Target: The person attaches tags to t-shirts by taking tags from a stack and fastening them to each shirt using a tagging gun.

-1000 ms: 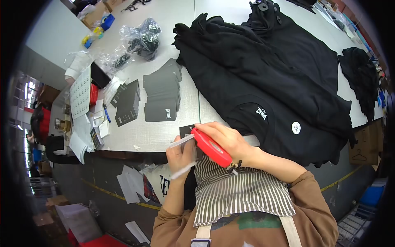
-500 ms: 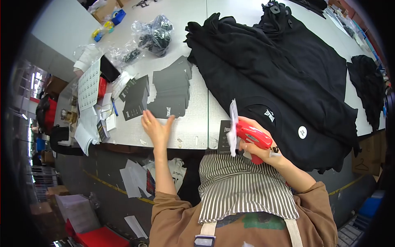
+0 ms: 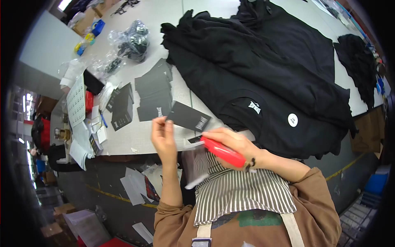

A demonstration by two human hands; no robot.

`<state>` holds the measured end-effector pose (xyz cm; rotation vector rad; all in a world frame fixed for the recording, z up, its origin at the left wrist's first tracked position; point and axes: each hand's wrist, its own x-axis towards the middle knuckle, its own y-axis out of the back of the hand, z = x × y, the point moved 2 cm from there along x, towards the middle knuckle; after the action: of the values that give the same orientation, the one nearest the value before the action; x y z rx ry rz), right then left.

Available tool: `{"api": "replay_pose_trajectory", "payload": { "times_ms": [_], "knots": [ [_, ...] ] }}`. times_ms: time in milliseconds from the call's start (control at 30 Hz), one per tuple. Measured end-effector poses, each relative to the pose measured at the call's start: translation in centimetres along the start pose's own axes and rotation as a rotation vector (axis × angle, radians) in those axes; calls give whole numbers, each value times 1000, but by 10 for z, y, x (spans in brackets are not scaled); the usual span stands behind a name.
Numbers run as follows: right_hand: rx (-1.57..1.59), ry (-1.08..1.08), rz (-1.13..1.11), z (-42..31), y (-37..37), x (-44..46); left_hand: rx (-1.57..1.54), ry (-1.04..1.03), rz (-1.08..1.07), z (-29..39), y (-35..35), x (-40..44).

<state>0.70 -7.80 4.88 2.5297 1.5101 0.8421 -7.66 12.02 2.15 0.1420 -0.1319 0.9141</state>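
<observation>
My left hand pinches one dark grey hang tag by its left end, raised above the table edge. The tag slants down toward my right hand, which is wrapped round a red tagging gun. A blurred strip of clear fasteners hangs from the gun over the striped apron. Under the gun, another dark tag is partly hidden at the table edge. Two stacks of tags, a fanned stack and a neater stack, lie beyond my left hand. A black garment lies right, its neck label showing.
A round white sticker is on the garment. Clear plastic bags with dark contents sit at the back left. Papers and a sticker sheet crowd the left edge. Another black cloth lies far right.
My left hand has taken a hang tag from the fanned stack and lifted it rightward. My right hand has moved left with the tagging gun, turning it. The view has shifted slightly.
</observation>
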Motion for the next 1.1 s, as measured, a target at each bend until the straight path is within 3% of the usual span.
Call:
{"api": "replay_pose_trajectory", "payload": {
  "times_ms": [67, 233, 433, 567, 633, 667, 767, 900, 1100],
  "knots": [
    [-257, 50, 96, 8, -4, -4, 25, -11, -194, 7, -22, -17],
    [-273, -78, 199, 14, 4, -10, 19, -43, -262, 26, -41, -26],
    [-288, -89, 268, 18, 11, -20, 154, -175, -239, 26, -64, -31],
    [-38, -108, 333, 13, 22, -25, 222, -302, -220, 12, -77, -36],
    [738, -456, 365, 8, 28, -40, 209, -251, -289, 13, -83, -37],
    [736, -458, 372, 9, 29, -48, 198, -200, -350, 15, -87, -36],
    [667, -442, 466, 17, 36, -70, 176, -95, -467, 14, -96, -31],
    [63, -270, 200, 20, 43, -80, 436, -244, -713, 6, -118, -6],
    [-193, -306, 301, 18, 33, -55, 425, -76, -734, -5, -128, -5]
  ]
}}
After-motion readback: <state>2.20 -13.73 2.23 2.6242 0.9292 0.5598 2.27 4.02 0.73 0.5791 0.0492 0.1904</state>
